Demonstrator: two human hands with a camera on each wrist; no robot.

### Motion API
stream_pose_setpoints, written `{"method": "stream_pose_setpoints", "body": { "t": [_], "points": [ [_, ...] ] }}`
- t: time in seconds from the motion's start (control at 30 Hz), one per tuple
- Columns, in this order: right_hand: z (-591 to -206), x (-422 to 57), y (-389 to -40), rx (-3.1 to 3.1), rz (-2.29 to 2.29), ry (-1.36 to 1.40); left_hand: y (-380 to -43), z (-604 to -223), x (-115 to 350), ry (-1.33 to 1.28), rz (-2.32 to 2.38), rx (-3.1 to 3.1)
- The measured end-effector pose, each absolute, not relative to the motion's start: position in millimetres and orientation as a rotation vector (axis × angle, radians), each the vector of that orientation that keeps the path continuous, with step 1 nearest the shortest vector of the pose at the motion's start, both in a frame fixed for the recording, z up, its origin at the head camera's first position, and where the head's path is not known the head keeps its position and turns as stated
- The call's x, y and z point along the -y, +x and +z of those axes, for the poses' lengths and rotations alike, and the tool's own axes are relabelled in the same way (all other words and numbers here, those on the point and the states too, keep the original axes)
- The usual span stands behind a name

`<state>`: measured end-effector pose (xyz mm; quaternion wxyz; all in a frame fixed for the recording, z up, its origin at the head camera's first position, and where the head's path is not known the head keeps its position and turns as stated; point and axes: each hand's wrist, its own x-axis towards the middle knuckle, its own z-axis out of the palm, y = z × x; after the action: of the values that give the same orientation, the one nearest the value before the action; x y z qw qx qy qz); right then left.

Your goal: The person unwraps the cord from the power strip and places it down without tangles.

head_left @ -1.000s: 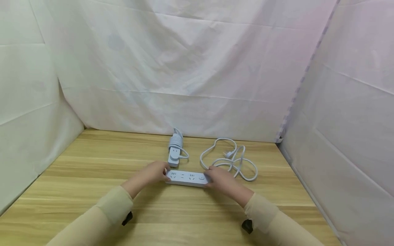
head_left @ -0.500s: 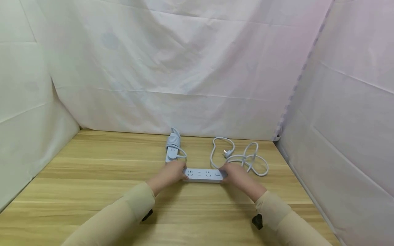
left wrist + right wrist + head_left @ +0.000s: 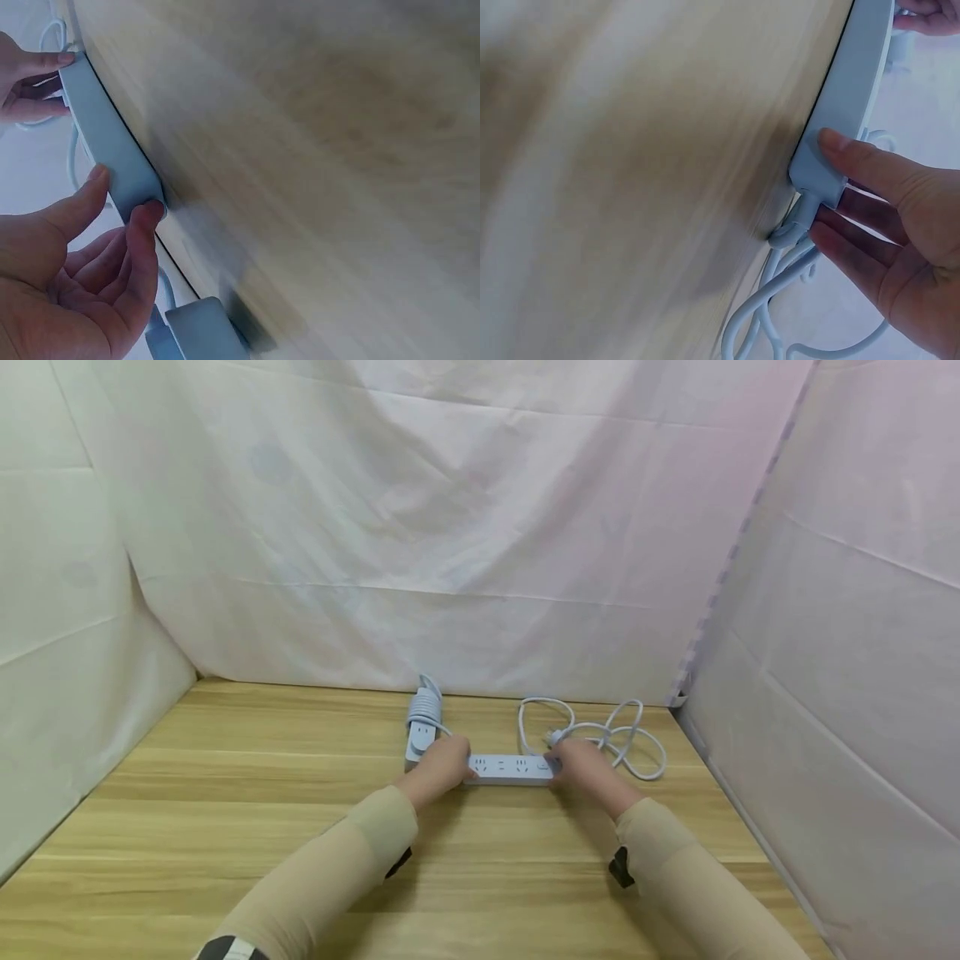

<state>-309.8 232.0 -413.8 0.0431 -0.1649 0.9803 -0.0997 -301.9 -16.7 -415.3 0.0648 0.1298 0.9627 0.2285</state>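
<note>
We see a pale yellow-brown, wood-grained tabletop [image 3: 247,760], its darker streaks running across its width. Behind the tabletop we face a creased, off-white cloth curtain [image 3: 450,527] with faint bluish patches, its lower edge meeting the tabletop's far side. Left of the tabletop hangs a plain, greenish-white cloth panel [image 3: 52,568]; right of it, a greyish-white cloth panel [image 3: 847,652] with long fold lines. Above the tabletop's far right corner we notice a narrow, lavender-checked strip [image 3: 733,552]. Soft light reaches the tabletop, and the curtain turns pinkish high on its right.
</note>
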Motion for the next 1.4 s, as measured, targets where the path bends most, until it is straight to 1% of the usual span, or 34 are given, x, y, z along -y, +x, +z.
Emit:
{"method": "stream_pose_setpoints", "body": {
  "t": [0.3, 0.47, 0.73, 0.93, 1.13, 1.4],
  "points": [
    [-414, -235, -337, -3.024, -0.347, -0.548, -317, -417, 1, 0.395, 0.574, -2.999],
    [-415, -229, -351, -3.025, -0.330, -0.517, -327, -417, 2, 0.412, 0.568, -3.035],
    [-417, -221, -369, -2.996, -0.405, -0.454, -337, -409, 7, 0.349, 0.495, -3.060],
    [-418, -223, -370, -2.999, -0.412, -0.445, -344, -410, 3, 0.341, 0.481, -3.063],
    [-419, -225, -364, -2.993, -0.329, -0.466, -349, -418, 1, 0.409, 0.472, -3.036],
    [-413, -225, -362, -2.982, -0.316, -0.505, -342, -401, 4, 0.429, 0.494, -3.009]
  ]
}}
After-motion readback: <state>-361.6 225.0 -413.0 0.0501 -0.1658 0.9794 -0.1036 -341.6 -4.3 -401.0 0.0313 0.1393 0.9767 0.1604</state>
